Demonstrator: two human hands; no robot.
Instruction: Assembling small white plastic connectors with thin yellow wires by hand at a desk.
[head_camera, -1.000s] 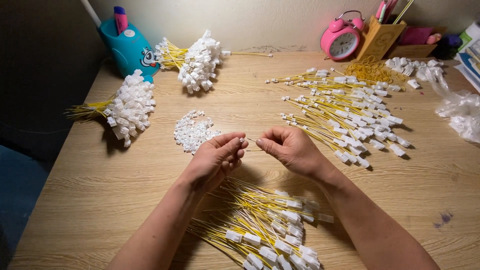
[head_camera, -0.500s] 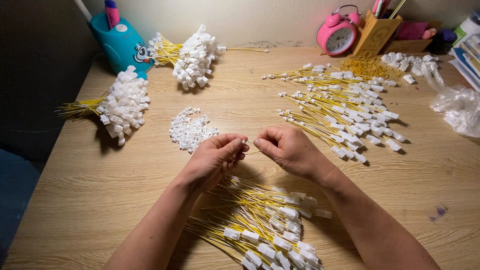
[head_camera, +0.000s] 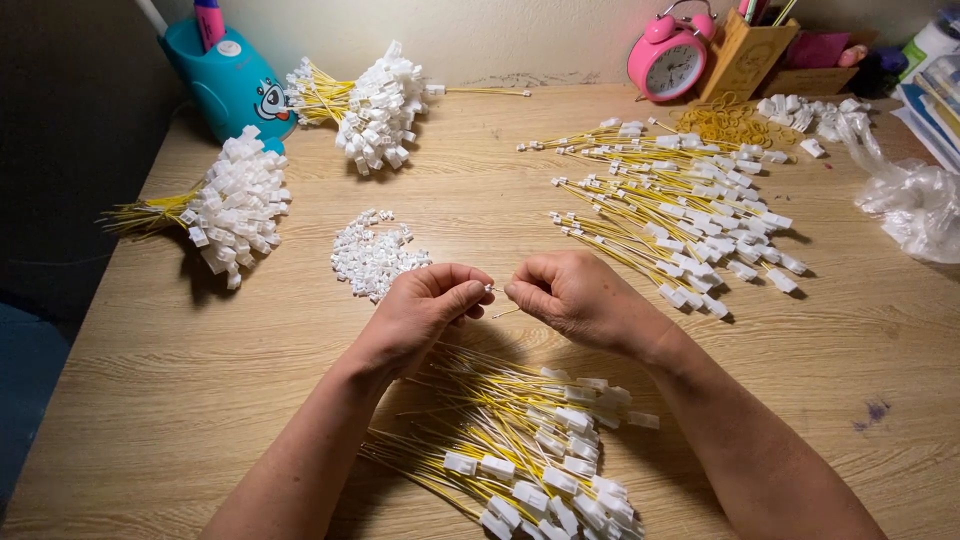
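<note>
I am looking down at my left hand (head_camera: 425, 312) and my right hand (head_camera: 570, 295), which are meeting fingertip to fingertip above the pale wooden tabletop (head_camera: 200, 400). Both are pinching closed: the left thumb and forefinger are pressing on something tiny and white, and the right fingers are nipping the end of a thin yellow wire (head_camera: 505, 312) that is angling down between the hands. Judging by the piles, the work is looking partly through. Two bound bundles of yellow wires capped with white plastic connectors are lying at the far left (head_camera: 235, 205) and by the wall (head_camera: 375, 100), and a broad spread of wires with white connectors (head_camera: 680, 205) is lying to the right of my hands; these are seeming finished. Just under my wrists a loose heap of yellow wires with white connectors at one end (head_camera: 530, 450) is appearing to wait its turn, and the small pile of loose white plastic housings (head_camera: 375, 255) beside the left hand is suggesting plenty left. What I am struggling with: the piece in the left pinch is almost wholly covered by the fingers, so I cannot tell whether the wire tip is already seated in it. The near heap is running off the bottom edge, and the crumpled clear plastic bag (head_camera: 910, 205) is being cut by the right edge.
</note>
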